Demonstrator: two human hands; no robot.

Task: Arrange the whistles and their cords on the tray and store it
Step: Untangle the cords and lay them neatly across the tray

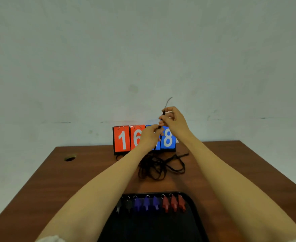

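A black tray lies at the table's near edge. Along its far side stands a row of whistles: two black whistles, three blue whistles and three red whistles. A tangled heap of black cords lies on the table beyond the tray. Both hands are raised in front of the scoreboard. My right hand and my left hand pinch one black cord between them; its free end sticks up above my right fingers.
A flip scoreboard with red and blue number cards stands at the table's far edge against the wall. The brown table has a round cable hole at the far left.
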